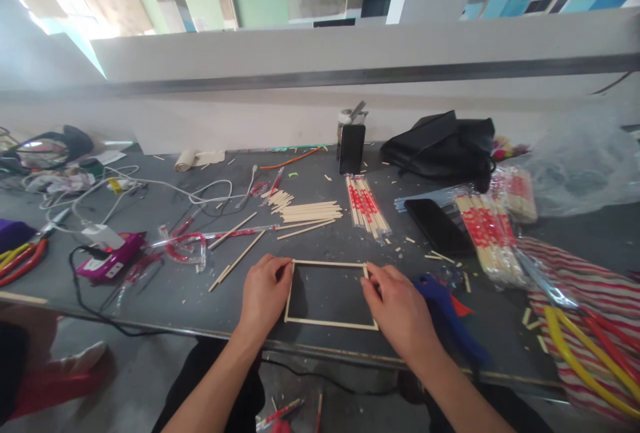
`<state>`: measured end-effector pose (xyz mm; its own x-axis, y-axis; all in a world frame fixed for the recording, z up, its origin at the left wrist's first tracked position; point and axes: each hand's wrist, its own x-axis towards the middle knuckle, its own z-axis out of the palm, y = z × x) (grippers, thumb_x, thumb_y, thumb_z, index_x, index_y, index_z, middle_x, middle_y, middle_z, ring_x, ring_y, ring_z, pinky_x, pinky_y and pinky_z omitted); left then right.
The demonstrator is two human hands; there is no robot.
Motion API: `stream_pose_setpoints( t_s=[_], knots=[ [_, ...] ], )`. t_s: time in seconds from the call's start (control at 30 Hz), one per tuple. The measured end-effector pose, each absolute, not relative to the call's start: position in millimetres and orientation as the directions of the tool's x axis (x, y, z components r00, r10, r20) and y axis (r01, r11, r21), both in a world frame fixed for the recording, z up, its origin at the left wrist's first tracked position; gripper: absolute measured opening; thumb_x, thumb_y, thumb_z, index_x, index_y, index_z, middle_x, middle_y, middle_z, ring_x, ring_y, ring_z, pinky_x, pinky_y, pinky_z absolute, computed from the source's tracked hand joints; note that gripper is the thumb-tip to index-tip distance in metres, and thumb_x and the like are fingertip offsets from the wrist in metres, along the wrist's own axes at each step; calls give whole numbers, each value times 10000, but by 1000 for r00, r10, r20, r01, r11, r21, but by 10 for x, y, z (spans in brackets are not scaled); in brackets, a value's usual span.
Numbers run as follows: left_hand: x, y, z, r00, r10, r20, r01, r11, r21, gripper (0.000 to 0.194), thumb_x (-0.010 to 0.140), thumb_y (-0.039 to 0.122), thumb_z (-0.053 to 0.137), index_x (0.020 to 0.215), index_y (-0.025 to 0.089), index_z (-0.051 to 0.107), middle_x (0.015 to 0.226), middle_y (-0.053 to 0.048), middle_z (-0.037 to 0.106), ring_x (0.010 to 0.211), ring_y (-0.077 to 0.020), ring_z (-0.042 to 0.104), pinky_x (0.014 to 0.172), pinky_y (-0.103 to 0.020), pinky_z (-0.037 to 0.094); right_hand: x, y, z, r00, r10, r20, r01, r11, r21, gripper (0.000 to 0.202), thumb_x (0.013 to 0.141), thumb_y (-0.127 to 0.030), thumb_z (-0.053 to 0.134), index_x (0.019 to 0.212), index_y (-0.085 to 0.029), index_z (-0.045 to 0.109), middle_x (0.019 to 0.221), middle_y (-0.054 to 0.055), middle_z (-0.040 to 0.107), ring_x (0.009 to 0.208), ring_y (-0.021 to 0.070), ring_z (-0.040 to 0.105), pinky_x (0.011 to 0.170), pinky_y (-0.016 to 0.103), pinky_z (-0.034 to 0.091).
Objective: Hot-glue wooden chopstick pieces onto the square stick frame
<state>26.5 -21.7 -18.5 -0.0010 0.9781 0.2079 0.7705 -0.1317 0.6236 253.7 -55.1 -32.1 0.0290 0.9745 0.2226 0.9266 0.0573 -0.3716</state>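
Observation:
A rectangular frame of thin wooden sticks (330,323) lies on the dark grey table near its front edge. At its far left corner, the fingers of my left hand (264,294) are closed on the stick frame. My right hand (400,305) pinches the far right corner, thumb and fingers together over the joint. Parts of both short sides are hidden by my fingers. Beyond the frame lie a stack of loose wooden sticks (313,211) and a pile of short cut pieces (280,201). Just right of my right hand is a blue object with a red part (445,313).
Wrapped chopsticks (367,206) lie ahead, near an upright phone (352,149). To the right are another phone (437,225), a black bag (443,146), more packs (493,239) and large scissors (575,339) on striped cloth. Leftward sit a magenta power strip (111,263) and white cables (165,181).

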Motion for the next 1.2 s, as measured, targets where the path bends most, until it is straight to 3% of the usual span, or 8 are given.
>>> stream_pose_setpoints(
  t_s=[0.87,1.2],
  knots=[
    [266,-207,-176,7,979,204,760,-138,635,223,871,239,530,885,207,751,756,-20,662,716,-150,613,676,-258,427,2540,-555,-322,30,973,228,920,62,-387,286,900,-227,489,1094,-109,661,836,71,654,820,232,622,728,324,446],
    [269,-212,-180,7,975,223,758,-151,634,218,869,240,532,882,202,746,749,-16,655,707,-146,615,667,-254,430,2542,-554,-330,26,968,249,924,71,-376,270,906,-237,463,1070,-150,658,825,63,658,802,215,619,708,306,436]
  ],
)
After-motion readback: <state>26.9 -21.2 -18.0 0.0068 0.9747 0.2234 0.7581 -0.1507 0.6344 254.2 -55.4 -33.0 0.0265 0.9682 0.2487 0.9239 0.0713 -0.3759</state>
